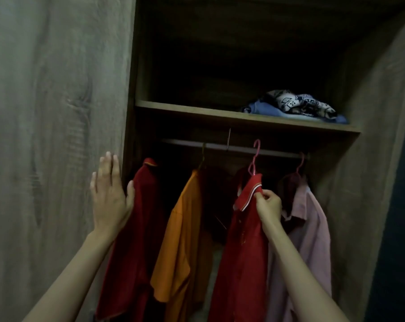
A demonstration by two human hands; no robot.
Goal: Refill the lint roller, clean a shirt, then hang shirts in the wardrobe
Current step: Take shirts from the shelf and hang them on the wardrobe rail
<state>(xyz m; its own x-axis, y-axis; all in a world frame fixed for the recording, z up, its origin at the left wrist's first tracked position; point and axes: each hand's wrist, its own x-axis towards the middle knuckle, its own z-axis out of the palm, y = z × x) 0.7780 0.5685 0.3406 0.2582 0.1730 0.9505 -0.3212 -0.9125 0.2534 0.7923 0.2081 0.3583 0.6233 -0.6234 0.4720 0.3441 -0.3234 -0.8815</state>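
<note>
The wardrobe stands open with a metal rail (234,148) under a shelf. Several shirts hang there: a dark red one (141,224) at the left, an orange one (180,240), a red polo with a white-trimmed collar (241,252) and a pink one (313,228) at the right. My right hand (267,204) pinches the red polo's collar just below its pink hanger (254,159), whose hook sits at the rail. My left hand (109,194), fingers straight, lies flat against the wardrobe's left panel beside the dark red shirt.
Folded clothes (294,105), blue and patterned, lie on the right of the shelf (196,112) above the rail. A wood-grain panel (52,112) fills the left side. The open door (369,159) stands at the right.
</note>
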